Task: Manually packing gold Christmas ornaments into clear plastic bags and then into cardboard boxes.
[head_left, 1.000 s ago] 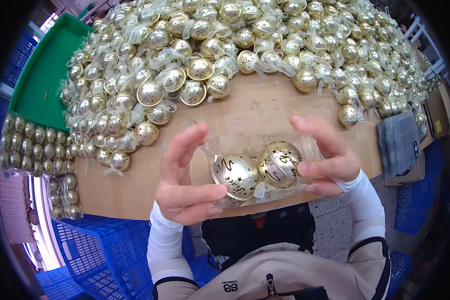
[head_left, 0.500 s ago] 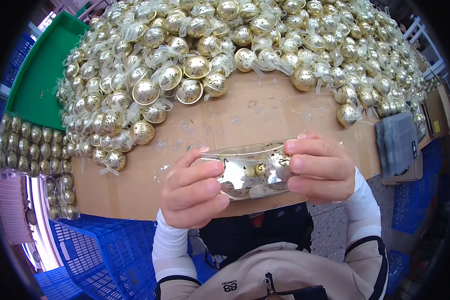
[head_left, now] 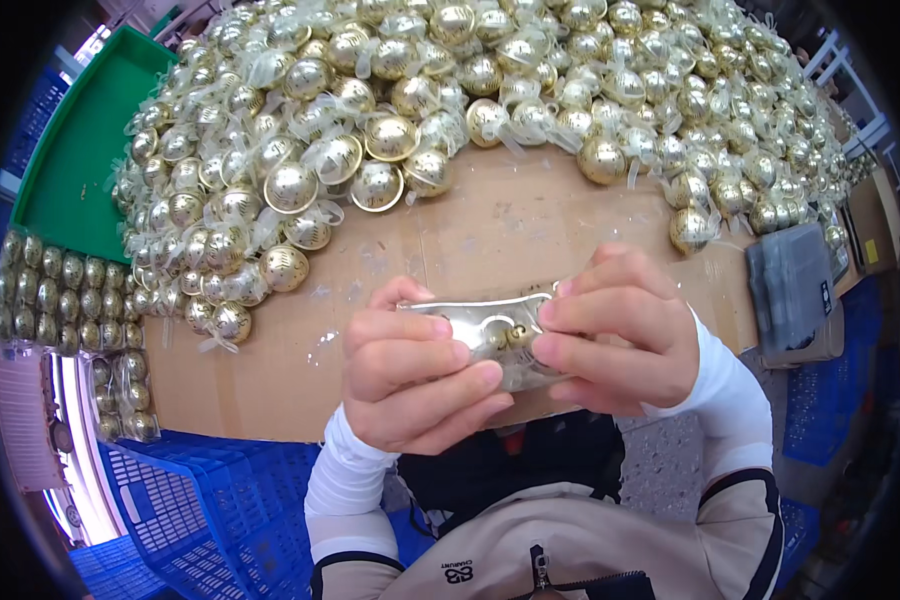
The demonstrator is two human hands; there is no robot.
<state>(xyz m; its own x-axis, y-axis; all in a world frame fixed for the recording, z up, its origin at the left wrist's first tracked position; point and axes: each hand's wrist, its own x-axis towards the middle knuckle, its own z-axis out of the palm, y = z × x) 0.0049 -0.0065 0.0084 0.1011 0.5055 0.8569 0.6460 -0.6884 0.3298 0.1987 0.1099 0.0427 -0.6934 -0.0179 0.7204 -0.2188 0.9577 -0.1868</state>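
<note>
Between my two hands, above the cardboard, is a clear plastic package (head_left: 526,374) with small gold shapes showing through it. My left hand (head_left: 410,368) grips its left end, fingers curled over the front. The fingers of my right hand (head_left: 625,335) pinch the right end near the upper edge. Glare and my fingers hide much of the contents. Beyond my hands, a big heap of gold ball ornaments (head_left: 390,137) with dark patterns and pale sheer ribbons curves around the work area.
The brown cardboard surface (head_left: 470,235) carries small plastic scraps. A green tray (head_left: 80,170) and stacked packs of gold balls (head_left: 68,290) are at the left. Blue crates (head_left: 210,500) stand lower left; a grey translucent case (head_left: 790,280) is at the right.
My hands have come closer together and the package looks shorter between them. My right hand has moved left and my left hand slightly right. The heap is unchanged.
</note>
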